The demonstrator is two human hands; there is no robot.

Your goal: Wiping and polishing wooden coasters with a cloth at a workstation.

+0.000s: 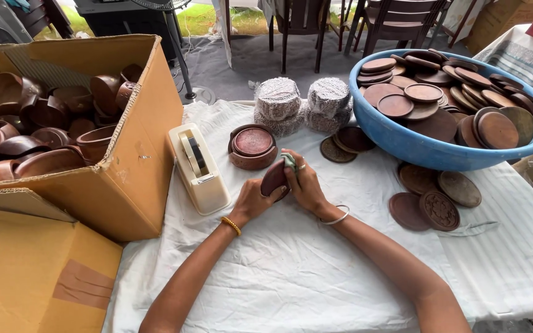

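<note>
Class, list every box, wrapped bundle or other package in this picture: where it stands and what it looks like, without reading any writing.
Open cardboard box: left on the table, brown, full of dark wooden bowls.
Closed cardboard box: bottom left, tan, sealed with brown tape.
Two wrapped bundles: far edge of the table beside the blue basin, round stacks in grey-white wrap.
No labels, signs or screens show.
</note>
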